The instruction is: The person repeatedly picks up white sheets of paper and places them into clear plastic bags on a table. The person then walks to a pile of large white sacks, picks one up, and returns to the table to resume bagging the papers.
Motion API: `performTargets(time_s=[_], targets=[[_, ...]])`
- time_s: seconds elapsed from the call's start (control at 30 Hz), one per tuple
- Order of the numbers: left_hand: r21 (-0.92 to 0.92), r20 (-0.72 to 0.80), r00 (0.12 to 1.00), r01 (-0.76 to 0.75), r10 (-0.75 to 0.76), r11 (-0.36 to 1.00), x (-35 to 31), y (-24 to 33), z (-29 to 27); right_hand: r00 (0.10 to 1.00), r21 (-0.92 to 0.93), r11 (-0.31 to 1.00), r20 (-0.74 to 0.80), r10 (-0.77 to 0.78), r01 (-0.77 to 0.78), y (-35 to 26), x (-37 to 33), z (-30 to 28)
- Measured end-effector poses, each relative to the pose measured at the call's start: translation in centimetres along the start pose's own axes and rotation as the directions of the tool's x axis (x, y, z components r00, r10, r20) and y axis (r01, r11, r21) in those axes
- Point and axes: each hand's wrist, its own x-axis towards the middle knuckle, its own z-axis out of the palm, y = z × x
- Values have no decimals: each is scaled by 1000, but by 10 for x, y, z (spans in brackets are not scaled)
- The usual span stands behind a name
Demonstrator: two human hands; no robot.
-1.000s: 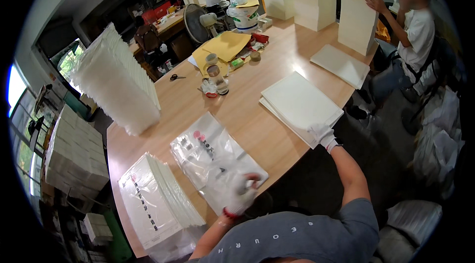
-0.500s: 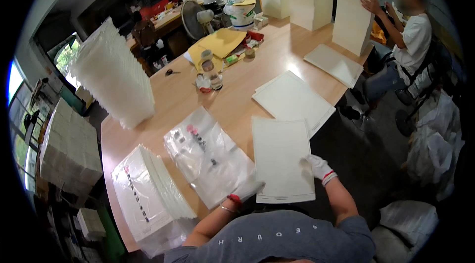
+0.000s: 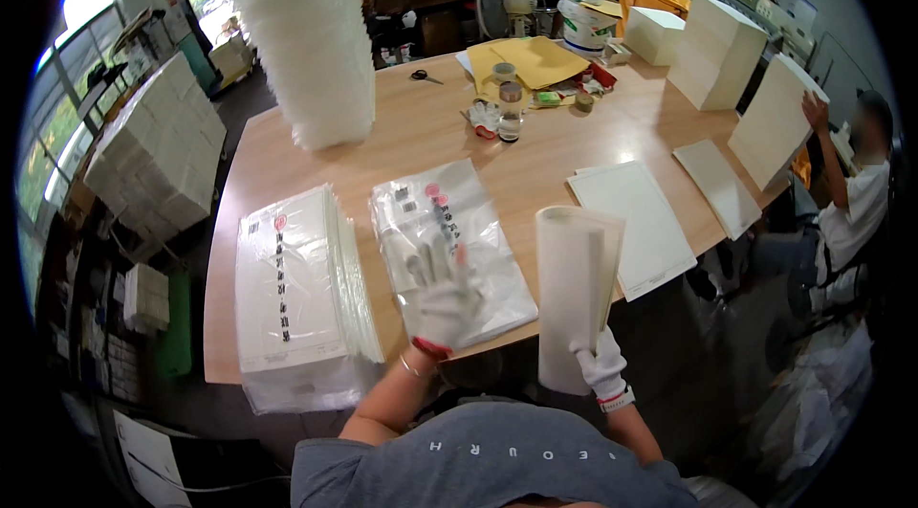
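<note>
My right hand (image 3: 601,366), in a white glove, grips a sheaf of white paper sheets (image 3: 562,293) near its lower edge. The sheaf is curved over into a loose roll and held upright at the table's front edge. My left hand (image 3: 444,299), also gloved, has its fingers spread over a pile of clear printed plastic bags (image 3: 492,254). Whether its fingers touch the top bag, I cannot tell. Left of the bags is a stack of plastic-wrapped paper packs (image 3: 287,283). Flat paper sheets (image 3: 645,226) lie to the right of the rolled sheaf.
A tall stack of wrapped packs (image 3: 316,49) stands at the far left of the table (image 3: 411,140). Farther back are scissors (image 3: 426,77), a glass jar (image 3: 510,116) and yellow envelopes (image 3: 535,63). At right, a co-worker (image 3: 851,197) touches a tall paper stack (image 3: 779,121).
The sheaf, flat between both hands before, is now curled in my right hand alone. My left hand has let go of it and moved left over the plastic bags. The view has turned.
</note>
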Motion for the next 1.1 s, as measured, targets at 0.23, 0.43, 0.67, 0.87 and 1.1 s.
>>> performTargets(time_s=[0.23,0.43,0.67,0.87,1.1], targets=[[-245,-69,984,-173,161,954,2,-40,87,838,-412,903,530,133,117,-33,38,32],[-608,115,960,-135,254,782,-7,19,59,769,-453,872,486,415,-185,38,102,96],[-117,108,901,-408,420,906,-56,-49,136,937,-638,758,167,308,-136,80,130,144],[-247,247,833,549,-495,799,-57,-108,124,876,-566,794,241,418,-223,71,133,120],[-439,394,720,694,-572,571,-110,-83,84,906,-473,880,388,168,40,79,57,87]])
